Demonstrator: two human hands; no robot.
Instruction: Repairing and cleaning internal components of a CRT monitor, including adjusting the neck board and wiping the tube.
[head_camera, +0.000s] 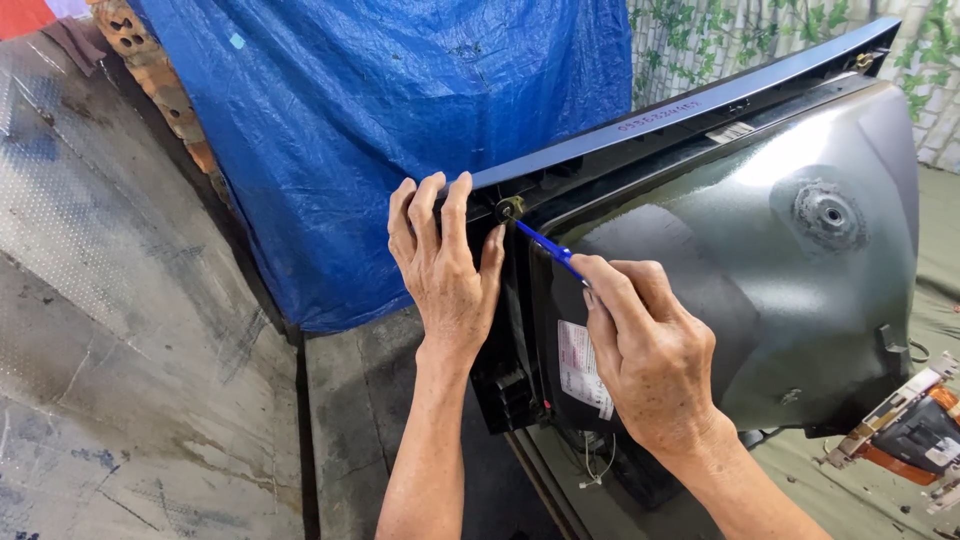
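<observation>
Fingers of the left hand (447, 265) clamp the television frame (640, 125); right hand (645, 350) pinches a blue screwdriver (548, 247).

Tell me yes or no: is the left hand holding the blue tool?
No, the blue tool is in the right hand, while the left hand grips the corner of the dark frame.

Head view: from above and behind the tube (760, 260), looking down and forward, close in.
Backdrop: tarp (400, 120) beyond the tube.
</observation>
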